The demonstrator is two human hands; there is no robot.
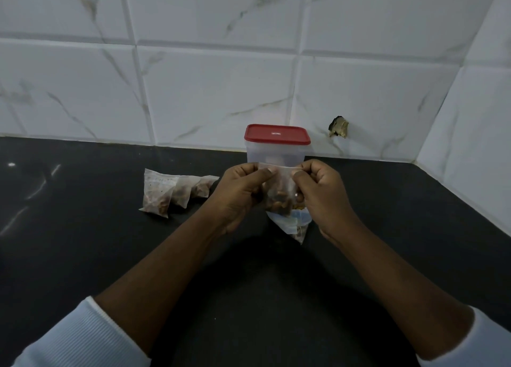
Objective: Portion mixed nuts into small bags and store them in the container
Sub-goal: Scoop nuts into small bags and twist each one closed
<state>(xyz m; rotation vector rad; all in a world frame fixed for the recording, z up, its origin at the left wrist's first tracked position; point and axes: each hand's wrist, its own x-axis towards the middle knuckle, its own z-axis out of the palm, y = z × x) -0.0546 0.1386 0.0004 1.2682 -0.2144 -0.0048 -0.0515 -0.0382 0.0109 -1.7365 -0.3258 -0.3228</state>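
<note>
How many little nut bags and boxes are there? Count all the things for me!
Small nut bags lying on the counter: 3
Held nut bag, pinched by the left hand and right hand: 1
Bigger bag under the hands: 1
Container with red lid: 1
Total: 6
</note>
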